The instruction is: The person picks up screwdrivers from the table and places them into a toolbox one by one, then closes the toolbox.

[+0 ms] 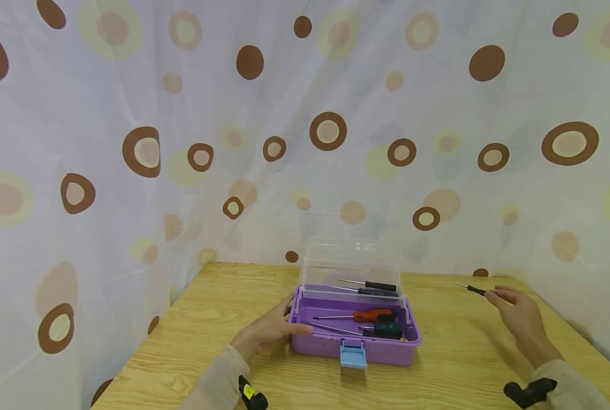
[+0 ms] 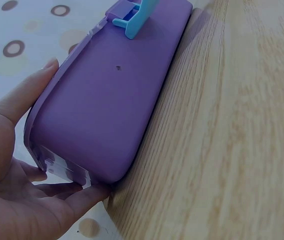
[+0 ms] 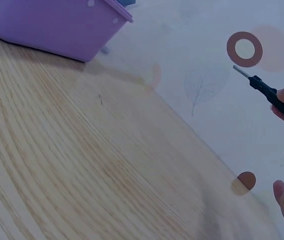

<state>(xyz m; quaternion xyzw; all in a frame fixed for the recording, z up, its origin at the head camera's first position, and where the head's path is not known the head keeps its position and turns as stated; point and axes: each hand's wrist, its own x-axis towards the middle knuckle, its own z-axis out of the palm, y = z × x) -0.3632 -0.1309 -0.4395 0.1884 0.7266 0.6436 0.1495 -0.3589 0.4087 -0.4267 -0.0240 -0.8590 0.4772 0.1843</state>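
A purple toolbox (image 1: 325, 345) stands on the wooden table with its clear lid (image 1: 353, 267) tipped back. My left hand (image 1: 269, 329) grips its left end, thumb over the rim and fingers along the end wall; the left wrist view shows the same hand (image 2: 36, 195) around that corner. Off to the right of the box, my right hand (image 1: 521, 319) pinches a small black-handled screwdriver (image 1: 475, 289) between thumb and fingers, its tip pointing left. In the right wrist view that screwdriver (image 3: 271, 95) shows a short metal shaft.
Inside the box lie a red-handled screwdriver (image 1: 372, 315), a dark green-handled screwdriver (image 1: 388, 328) and several black-handled ones. A light blue latch (image 1: 353, 356) hangs down at the front. A spotted curtain (image 1: 353, 182) backs the wooden table (image 1: 463, 347).
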